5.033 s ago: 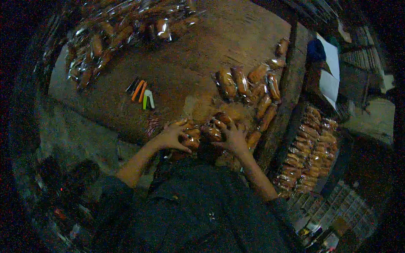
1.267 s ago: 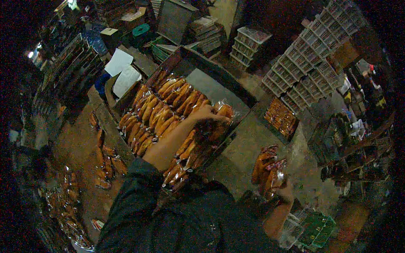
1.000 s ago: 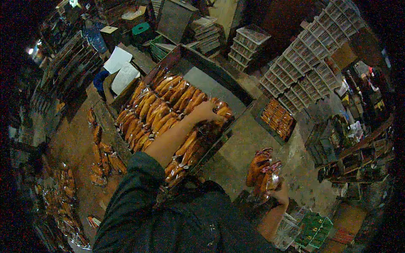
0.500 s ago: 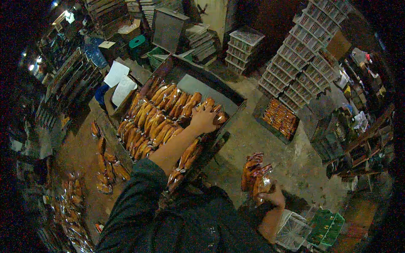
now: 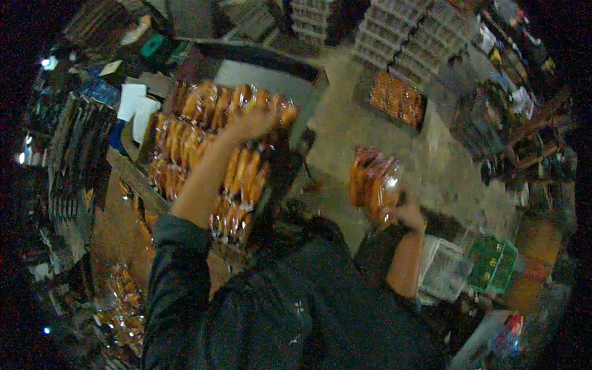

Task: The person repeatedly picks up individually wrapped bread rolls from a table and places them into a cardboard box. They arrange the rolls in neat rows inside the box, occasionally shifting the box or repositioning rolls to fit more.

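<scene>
**Both hands on wrapped buns, one at the crate, one held aside**

Reaching out over the crate (image 5: 185, 92), the left hand (image 5: 250, 123) rests among the wrapped buns in the crate (image 5: 203, 142); motion blur hides its fingers, so whether they pinch a pack or lie spread cannot be told. Papers (image 5: 132, 108) lie at the crate's left end. Right of it, the right hand (image 5: 407, 213) closes its fingers round a bunch of wrapped buns (image 5: 373, 182), held up beside the body over the concrete floor (image 5: 345, 129). A second tray of buns (image 5: 398, 98) sits farther off, blurred. Since half a second ago, the view has tilted and the bunch now sits higher and nearer the crate.
</scene>
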Demonstrator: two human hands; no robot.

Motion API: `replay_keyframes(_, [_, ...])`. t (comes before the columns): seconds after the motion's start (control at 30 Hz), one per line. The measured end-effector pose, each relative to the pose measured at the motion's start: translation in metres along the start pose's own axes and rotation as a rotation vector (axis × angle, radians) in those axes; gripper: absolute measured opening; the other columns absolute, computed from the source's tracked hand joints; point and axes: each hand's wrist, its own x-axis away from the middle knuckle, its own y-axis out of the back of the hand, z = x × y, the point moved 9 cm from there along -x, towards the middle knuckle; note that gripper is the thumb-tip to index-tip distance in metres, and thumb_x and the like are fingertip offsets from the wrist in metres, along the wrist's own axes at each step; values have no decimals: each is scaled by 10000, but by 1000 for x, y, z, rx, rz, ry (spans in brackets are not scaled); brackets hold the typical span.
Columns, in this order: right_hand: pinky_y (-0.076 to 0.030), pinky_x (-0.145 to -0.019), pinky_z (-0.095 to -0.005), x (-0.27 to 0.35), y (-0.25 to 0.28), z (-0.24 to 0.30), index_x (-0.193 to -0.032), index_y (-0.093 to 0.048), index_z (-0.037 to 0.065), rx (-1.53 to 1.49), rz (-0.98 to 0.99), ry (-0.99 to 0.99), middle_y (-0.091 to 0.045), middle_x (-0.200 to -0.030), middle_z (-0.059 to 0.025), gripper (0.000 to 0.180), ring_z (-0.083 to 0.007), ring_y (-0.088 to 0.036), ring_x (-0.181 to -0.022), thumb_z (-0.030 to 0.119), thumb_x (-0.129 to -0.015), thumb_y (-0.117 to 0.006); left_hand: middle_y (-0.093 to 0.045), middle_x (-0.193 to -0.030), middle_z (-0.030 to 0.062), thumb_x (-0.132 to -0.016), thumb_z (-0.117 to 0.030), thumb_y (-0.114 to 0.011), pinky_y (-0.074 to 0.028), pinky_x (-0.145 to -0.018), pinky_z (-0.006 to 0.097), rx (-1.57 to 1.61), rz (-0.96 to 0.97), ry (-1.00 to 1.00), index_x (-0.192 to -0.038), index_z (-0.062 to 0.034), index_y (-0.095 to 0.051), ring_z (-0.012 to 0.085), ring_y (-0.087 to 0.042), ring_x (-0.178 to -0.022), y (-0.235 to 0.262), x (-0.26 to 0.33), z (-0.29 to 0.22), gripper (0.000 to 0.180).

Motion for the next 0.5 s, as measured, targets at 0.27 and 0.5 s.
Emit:
replay_keyframes(0.27, [-543, -951, -416, 11, 45, -26, -1504, -328, -2, -99, -232, 65, -569, -1316, -145, 1007, -308, -597, -1158, 131, -671, -877, -337, -1590, 201, -1084, -351, -391, -338, -1161, 524, 38, 146, -118, -1457, -119, -477, 470, -390, -1379, 27, 8, -14, 448])
replay_keyframes(0.5, [-526, -972, -441, 0, -1, -2, -1489, -360, 8, -203, -135, 176, -570, -1342, -132, 1007, -289, -603, -1149, 152, -643, -888, -721, -1013, 245, -930, -556, -630, -537, -909, 491, -50, -180, -158, -1087, -78, -759, 412, -698, -951, 39, 9, -14, 519])
